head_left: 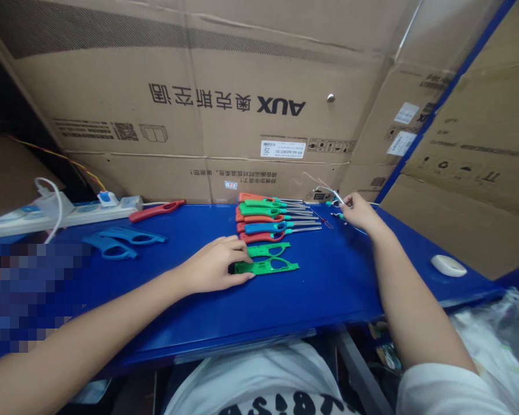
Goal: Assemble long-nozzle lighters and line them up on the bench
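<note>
My left hand point(218, 264) lies on the blue table, its thumb and fingers closed round the left end of a green lighter shell half point(266, 266). A second green shell half point(270, 249) lies just behind it, close to the fingertips. Farther right, my right hand point(360, 212) pinches a thin metal lighter tube point(338, 196) with wires near the cardboard. Small wired lighter parts point(338, 215) lie beneath that hand. Between the hands, towards the back, several long-necked lighters lie side by side, among them a blue lighter point(259, 228) and a red lighter point(259, 237).
Blue shell halves point(132, 235) and a red shell piece point(155, 211) lie at the left. Behind them is a white power strip point(82, 215) with plugs and cables. A white oval object point(448, 266) sits at the right. Cardboard point(225, 138) walls the table's back.
</note>
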Demonstrator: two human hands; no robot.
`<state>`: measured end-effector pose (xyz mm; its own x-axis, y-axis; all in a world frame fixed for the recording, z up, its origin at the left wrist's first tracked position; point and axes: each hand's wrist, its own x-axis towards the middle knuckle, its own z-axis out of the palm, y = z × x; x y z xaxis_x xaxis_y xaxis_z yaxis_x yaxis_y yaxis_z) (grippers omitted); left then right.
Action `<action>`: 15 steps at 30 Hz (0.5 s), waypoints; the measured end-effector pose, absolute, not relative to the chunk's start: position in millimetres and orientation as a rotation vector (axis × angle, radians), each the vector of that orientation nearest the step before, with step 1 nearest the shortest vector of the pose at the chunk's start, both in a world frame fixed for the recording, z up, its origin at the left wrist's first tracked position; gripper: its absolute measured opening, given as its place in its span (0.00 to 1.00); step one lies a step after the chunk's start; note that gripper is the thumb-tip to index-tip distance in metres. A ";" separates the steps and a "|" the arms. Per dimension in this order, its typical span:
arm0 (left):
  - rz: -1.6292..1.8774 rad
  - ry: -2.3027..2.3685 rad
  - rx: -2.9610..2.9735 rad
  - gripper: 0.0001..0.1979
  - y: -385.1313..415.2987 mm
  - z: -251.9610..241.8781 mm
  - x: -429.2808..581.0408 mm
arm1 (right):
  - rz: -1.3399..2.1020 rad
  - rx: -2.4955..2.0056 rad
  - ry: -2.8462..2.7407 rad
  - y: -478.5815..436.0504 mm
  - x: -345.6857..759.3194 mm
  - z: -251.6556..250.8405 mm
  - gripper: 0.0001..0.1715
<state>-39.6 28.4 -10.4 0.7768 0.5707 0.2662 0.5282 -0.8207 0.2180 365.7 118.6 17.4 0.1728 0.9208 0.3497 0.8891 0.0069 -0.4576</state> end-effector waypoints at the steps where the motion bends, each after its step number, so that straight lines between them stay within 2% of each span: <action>1: 0.490 0.877 2.842 0.12 28.7 -10.3 -40.7 | 0.103 -1.834 -1.707 114.6 357.9 19.2 0.10; 4: 0.564 0.865 2.838 0.13 29.2 -11.1 -42.4 | 0.264 -1.624 -1.792 96.0 329.6 21.2 0.12; 8: 0.964 0.958 2.587 0.21 27.8 -13.9 -36.8 | 0.514 -1.095 -1.965 63.6 297.0 14.8 0.17; 11: 1.163 1.001 2.346 0.24 23.9 -15.0 -28.6 | 0.566 -1.022 -2.065 44.8 286.1 6.5 0.15; 15: 1.091 0.940 2.263 0.32 16.4 -17.6 -18.9 | 0.534 -1.027 -2.095 30.5 281.2 -3.7 0.12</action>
<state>-18.9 16.4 -17.6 0.4536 0.7407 0.4955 0.3801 -0.6637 0.6442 281.2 30.5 -3.7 -0.4138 0.8028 0.4292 0.4993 0.5944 -0.6304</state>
